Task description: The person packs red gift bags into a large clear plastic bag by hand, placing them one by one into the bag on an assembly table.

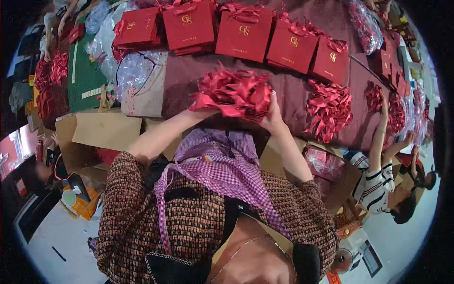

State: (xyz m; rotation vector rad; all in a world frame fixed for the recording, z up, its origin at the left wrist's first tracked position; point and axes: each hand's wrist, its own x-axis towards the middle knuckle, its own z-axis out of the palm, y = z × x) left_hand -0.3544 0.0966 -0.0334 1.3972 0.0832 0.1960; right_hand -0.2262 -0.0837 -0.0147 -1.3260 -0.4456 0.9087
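Between my two hands is a thick bundle of red ribbon-handled gift bags (236, 94), held close to the table's front edge. Its loose satin ribbons face up and cover most of the bags. My left hand (204, 111) closes on the bundle's left end, its fingers partly hidden beneath the ribbons. My right hand (273, 114) grips the right end, thumb up along the side. Just beyond, a row of red gift bags (244, 35) with gold lettering lies flat in stacks. Another heap of ribboned bags (329, 110) sits to the right of my right hand.
A dark red cloth (288, 94) covers the table. Clear plastic bags (135, 73) lie on a pale board (146, 102) at left. Open cardboard boxes (106, 130) stand below the edge. Co-workers' arms (378, 137) reach in at right; others work at far left.
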